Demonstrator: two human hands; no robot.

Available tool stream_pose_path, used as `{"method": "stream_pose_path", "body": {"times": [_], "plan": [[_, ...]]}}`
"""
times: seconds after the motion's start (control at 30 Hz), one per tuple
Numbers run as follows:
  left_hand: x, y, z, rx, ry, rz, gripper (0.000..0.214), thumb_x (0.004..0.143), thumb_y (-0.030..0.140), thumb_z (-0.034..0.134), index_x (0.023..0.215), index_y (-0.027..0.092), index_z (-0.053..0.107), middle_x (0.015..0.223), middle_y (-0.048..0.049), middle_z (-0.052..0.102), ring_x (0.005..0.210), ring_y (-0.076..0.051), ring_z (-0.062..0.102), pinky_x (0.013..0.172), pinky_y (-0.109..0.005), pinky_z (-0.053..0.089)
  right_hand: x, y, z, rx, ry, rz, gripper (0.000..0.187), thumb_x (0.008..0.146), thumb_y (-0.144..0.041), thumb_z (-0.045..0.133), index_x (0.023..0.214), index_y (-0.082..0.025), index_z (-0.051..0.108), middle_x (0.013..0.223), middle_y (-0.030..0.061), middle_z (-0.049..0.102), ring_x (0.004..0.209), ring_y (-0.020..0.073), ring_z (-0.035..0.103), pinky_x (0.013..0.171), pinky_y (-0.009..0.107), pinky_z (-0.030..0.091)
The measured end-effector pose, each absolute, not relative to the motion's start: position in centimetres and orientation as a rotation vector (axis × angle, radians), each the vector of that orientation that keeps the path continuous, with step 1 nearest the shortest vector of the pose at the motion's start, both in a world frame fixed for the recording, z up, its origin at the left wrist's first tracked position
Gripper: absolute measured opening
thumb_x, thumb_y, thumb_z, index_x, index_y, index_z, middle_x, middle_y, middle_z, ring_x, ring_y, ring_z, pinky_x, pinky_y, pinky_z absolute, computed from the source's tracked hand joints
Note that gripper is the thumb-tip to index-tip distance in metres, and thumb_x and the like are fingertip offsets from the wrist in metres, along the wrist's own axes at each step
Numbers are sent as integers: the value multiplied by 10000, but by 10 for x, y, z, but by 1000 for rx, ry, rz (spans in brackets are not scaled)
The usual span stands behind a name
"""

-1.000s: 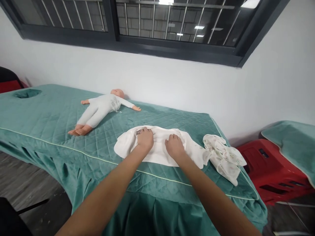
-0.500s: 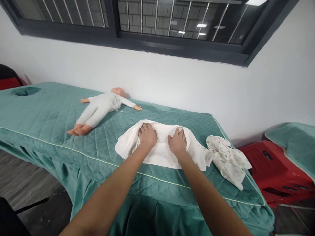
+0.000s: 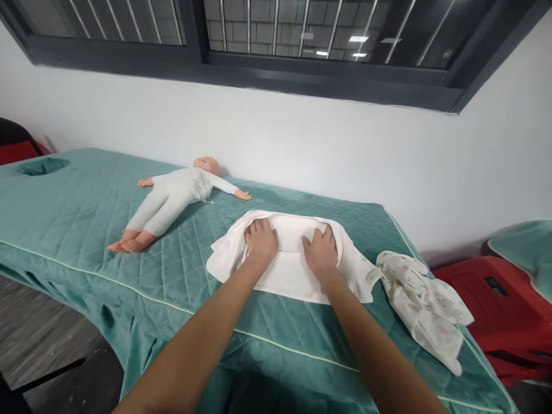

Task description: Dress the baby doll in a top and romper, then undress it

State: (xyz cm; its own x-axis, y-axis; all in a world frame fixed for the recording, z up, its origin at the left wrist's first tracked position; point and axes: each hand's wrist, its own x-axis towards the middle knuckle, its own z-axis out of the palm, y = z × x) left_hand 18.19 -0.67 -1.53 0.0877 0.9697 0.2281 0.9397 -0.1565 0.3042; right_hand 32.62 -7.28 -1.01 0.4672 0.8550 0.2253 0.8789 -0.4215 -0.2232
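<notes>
A plain white baby garment lies spread on the green quilted table cover. My left hand rests on its left part, fingers curled over a fold at the far edge. My right hand presses flat on its right part, fingers stretched towards the far edge. A baby doll in a white suit lies on its back to the far left, arms out, apart from both hands.
A second, patterned white garment lies crumpled at the table's right end. Red plastic furniture stands right of the table, beside another green-covered surface. A white wall and dark window frame lie behind. The cover has a face hole at far left.
Both hands have slid away from me across the white garment and drawn its far edge into a fold. The right hand went from curled to flat. The view shifted slightly.
</notes>
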Motion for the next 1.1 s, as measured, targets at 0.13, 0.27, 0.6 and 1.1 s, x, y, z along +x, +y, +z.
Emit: {"method": "stream_pose_path", "body": {"times": [0.13, 0.27, 0.6, 1.1], "plan": [[192, 16, -19, 2254, 1939, 559, 470, 996, 374, 395, 1386, 123, 466, 1417, -217, 531, 1345, -337, 477, 1092, -483, 394, 335, -48, -14, -2427, -1461, -41, 559, 998, -353, 385, 1477, -66, 372, 1613, 246, 260, 1434, 351, 380, 1118, 423, 353], [201, 40, -21, 2275, 1887, 563, 499, 1006, 400, 378, 1402, 101, 438, 1426, -219, 520, 1326, -341, 500, 1075, -447, 412, 346, -23, -14, -2377, -1479, 37, 503, 954, -154, 345, 1430, -9, 419, 1596, 283, 269, 1467, 341, 336, 1145, 422, 318], [202, 52, -19, 2413, 1901, 825, 493, 1032, 407, 290, 1370, 81, 442, 1327, -214, 586, 1240, -330, 556, 1084, -417, 394, 357, -21, -17, -2176, -1377, -112, 387, 975, -278, 408, 1262, -44, 518, 1602, 279, 231, 1483, 333, 282, 1177, 425, 291], [207, 66, -30, 2168, 1897, 488, 551, 1022, 406, 282, 1354, 20, 494, 1388, -265, 554, 1302, -344, 526, 1093, -437, 396, 355, -8, -28, -2469, -1518, 191, 729, 1030, -459, 224, 1573, 23, 173, 1642, 276, 166, 1514, 349, 236, 1212, 418, 209]]}}
